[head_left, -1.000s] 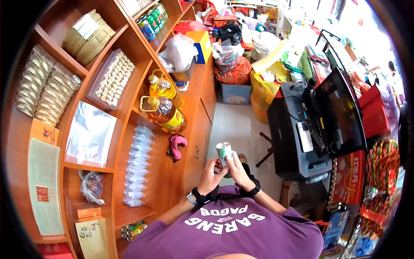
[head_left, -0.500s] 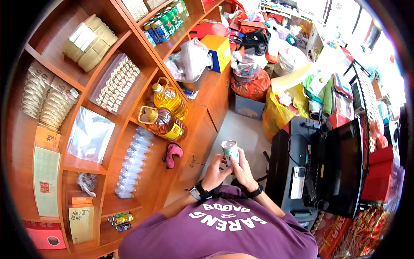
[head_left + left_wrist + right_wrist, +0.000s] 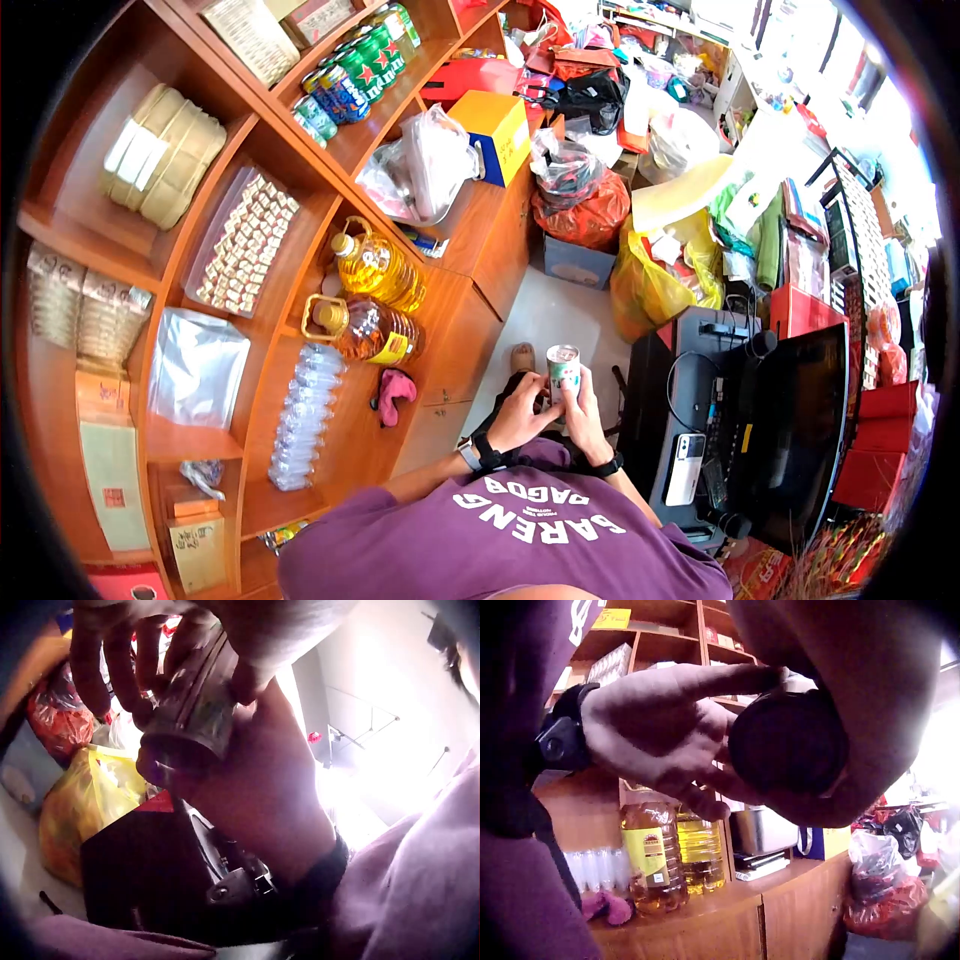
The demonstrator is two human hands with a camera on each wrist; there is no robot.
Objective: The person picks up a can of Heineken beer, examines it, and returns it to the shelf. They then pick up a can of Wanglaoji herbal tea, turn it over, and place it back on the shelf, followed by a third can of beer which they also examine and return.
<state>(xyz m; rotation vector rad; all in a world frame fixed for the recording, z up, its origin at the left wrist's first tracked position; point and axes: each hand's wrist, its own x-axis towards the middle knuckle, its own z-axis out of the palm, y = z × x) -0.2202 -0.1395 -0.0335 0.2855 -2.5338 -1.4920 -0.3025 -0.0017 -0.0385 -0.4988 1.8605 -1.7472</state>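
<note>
A small drink can [image 3: 564, 368], pale with green markings, stands upright between the two hands in front of the purple shirt. My right hand [image 3: 585, 412] grips it, fingers wrapped round its lower part. From the other side my left hand [image 3: 516, 415] holds it lightly with the thumb and nearest finger. In the left wrist view the left hand's other fingers [image 3: 112, 667] hang loosely beside the can [image 3: 201, 697]. The dark base of the can [image 3: 787, 742] faces the camera in the right wrist view, with the left thumb at its edge.
On the left, wooden shelving [image 3: 265, 390] carries oil bottles [image 3: 370, 335], clear plastic bottles [image 3: 305, 415] and a pink item [image 3: 395, 395]. A black cabinet with a monitor [image 3: 795, 430] and a phone [image 3: 685, 468] stands right. Bags, including a yellow one [image 3: 650, 285], fill the back.
The head view has swung, so shelves and cabinet sit differently in frame. Both hands keep the can between them; it appears further right and slightly lower in the view.
</note>
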